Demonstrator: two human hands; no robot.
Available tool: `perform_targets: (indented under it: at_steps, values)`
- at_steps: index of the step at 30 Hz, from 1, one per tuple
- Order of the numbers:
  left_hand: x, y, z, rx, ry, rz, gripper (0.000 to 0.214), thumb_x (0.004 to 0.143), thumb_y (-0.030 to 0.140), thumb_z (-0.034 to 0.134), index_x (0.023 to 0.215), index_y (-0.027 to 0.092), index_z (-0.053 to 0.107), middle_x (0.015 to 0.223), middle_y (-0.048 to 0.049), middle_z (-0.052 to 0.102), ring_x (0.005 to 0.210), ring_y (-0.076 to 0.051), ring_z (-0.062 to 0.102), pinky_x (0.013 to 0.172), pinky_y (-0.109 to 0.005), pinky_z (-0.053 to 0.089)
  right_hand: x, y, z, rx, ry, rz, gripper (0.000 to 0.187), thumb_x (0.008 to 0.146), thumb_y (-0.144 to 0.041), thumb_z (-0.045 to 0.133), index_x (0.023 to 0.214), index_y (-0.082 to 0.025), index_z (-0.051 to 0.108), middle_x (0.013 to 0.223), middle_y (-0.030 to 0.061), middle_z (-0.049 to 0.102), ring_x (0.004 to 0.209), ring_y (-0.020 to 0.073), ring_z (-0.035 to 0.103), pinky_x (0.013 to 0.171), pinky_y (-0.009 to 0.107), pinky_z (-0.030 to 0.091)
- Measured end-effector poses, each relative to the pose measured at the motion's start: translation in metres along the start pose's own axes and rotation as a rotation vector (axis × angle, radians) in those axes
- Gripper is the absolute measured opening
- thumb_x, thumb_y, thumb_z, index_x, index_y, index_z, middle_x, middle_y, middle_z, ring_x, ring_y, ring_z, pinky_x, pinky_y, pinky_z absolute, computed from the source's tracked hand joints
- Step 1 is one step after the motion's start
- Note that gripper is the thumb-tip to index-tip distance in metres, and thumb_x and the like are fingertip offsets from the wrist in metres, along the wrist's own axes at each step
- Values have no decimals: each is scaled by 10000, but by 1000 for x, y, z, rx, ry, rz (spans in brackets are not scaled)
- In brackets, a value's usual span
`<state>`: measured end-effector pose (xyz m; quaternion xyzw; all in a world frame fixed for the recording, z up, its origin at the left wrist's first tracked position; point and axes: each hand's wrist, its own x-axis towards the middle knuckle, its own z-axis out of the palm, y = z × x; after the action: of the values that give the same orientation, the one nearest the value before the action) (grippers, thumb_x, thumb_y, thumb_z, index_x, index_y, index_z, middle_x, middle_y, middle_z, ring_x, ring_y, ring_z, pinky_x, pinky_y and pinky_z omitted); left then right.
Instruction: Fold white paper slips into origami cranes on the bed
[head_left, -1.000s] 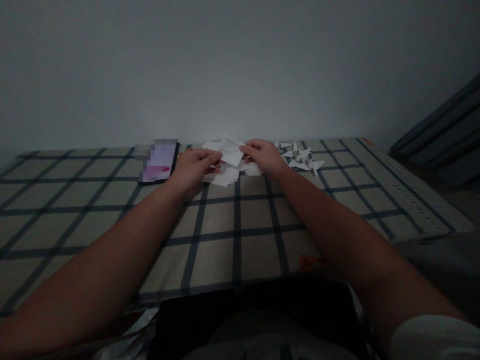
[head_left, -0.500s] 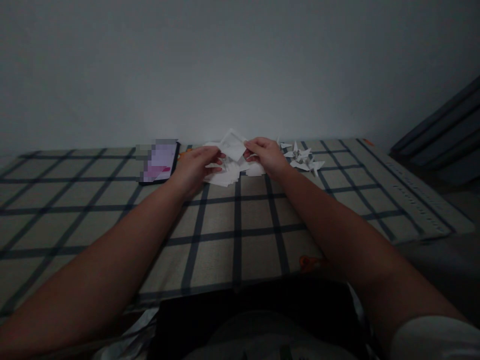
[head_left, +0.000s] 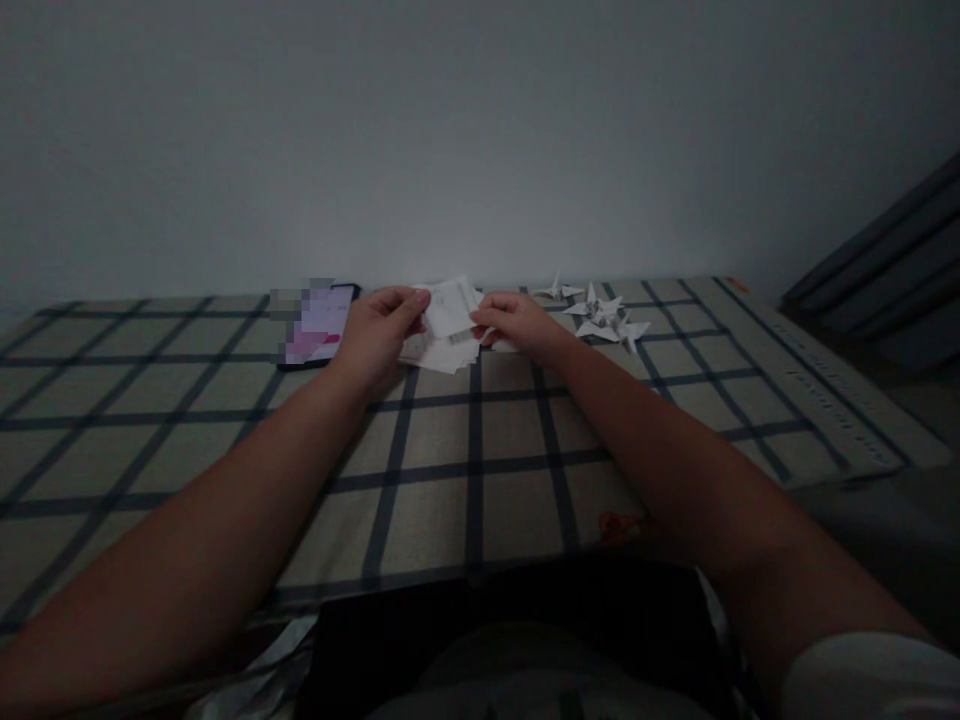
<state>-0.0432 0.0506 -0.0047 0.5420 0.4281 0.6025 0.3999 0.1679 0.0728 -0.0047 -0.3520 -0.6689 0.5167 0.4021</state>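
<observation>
Between my hands is a sheet of white paper (head_left: 451, 306), roughly square and faintly marked. My left hand (head_left: 381, 328) pinches its left edge between thumb and fingers. On the opposite side, the fingertips of my right hand (head_left: 519, 322) are closed on the paper's right edge. Beneath it, a loose stack of white paper sheets (head_left: 442, 357) lies on the checked tablecloth, partly covered by the held sheet and my left hand.
Several folded white paper cranes (head_left: 602, 318) sit right of my right hand, one of them (head_left: 559, 290) nearer the wall. A tablet or phone (head_left: 322, 325) with a lit screen lies to the left. Orange-handled scissors (head_left: 616, 526) rest near the front edge, partly hidden by my right arm.
The sheet has turned from a diamond to a squarer position and moved lower left. My right hand has shifted left, uncovering more of the crane near the wall.
</observation>
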Motion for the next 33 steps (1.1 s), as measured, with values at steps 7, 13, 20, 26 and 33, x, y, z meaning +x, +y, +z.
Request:
perform_targets:
  at_steps: [7, 13, 20, 26, 33]
  values:
    - [0, -2, 1, -25, -32, -32, 213, 723, 363, 807, 734, 168, 721, 673, 3, 628, 648, -122, 566, 657, -253, 481, 0, -2, -1, -19, 12, -41, 195, 847, -244, 727, 724, -153, 606, 662, -28, 611, 605, 73, 571, 606, 201, 475]
    - [-5, 1, 6, -72, -18, -65, 201, 729, 358, 774, 758, 171, 706, 778, -16, 663, 746, -141, 610, 733, -269, 517, -4, -6, 1, -78, -26, -4, 213, 864, -237, 709, 699, -164, 595, 640, -19, 616, 598, 89, 570, 598, 222, 455]
    - [-7, 4, 6, 65, -48, -12, 350, 757, 532, 780, 821, 199, 691, 821, -17, 682, 768, -151, 626, 716, -257, 535, -4, -10, 5, -3, 43, -27, 234, 885, -256, 723, 718, -166, 587, 676, -22, 610, 644, 88, 561, 666, 228, 490]
    - [-11, 8, 3, 246, -118, 68, 280, 778, 458, 776, 808, 181, 752, 756, -20, 696, 684, -146, 582, 629, -245, 458, -3, -7, 4, 6, 64, -48, 150, 895, -295, 711, 835, -177, 640, 717, -19, 640, 651, 87, 586, 633, 205, 503]
    - [-12, 11, 6, 219, -39, 83, 313, 758, 442, 795, 931, 182, 770, 881, -43, 744, 766, -167, 631, 691, -256, 485, 1, 1, 2, 13, 68, -80, 158, 816, -271, 765, 805, -157, 655, 711, -20, 650, 649, 80, 585, 633, 205, 493]
